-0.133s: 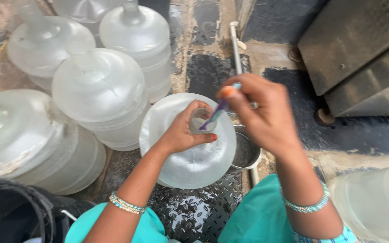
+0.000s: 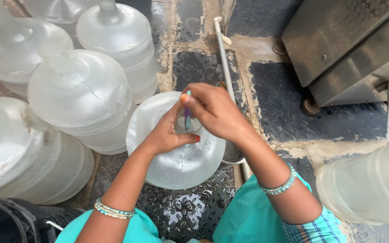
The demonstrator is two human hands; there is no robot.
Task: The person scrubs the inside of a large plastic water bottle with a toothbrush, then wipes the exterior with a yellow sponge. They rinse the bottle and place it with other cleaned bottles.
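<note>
**Hands at the jug neck, brush handle now upright**

Since the earlier frame, the right hand [image 2: 217, 114] has come down and in over the mouth of the centre water jug [image 2: 176, 153], and the slim blue-and-purple brush handle [image 2: 187, 112] it pinches has swung from a slant to nearly upright. Left hand [image 2: 167, 132] has stayed curled round the neck, as before.

Right hand: fingers closed narrow on the handle, thumb and forefinger at its top. The lower end goes into the jug's opening; what sits on that end cannot be told.

Left hand: wrapped round the neck, thumb across the front, steadying the jug. A beaded bangle shows on each wrist.

Centre jug: clear plastic, upright on a diamond-plate metal floor [image 2: 181, 211], seen from above. Droplets and a wet sheen inside the shoulder; no standing water can be made out.

Other containers: four similar large clear jugs [image 2: 79, 90] packed together at left, touching one another, necks up, caps off where visible. They look empty, cloudy-walled. One more clear jug [image 2: 370, 184] lies at right edge.

Nearby: a metal pipe [image 2: 223, 54] runs along the tiled floor behind the centre jug; a steel cabinet [image 2: 343, 40] stands upper right.
</note>
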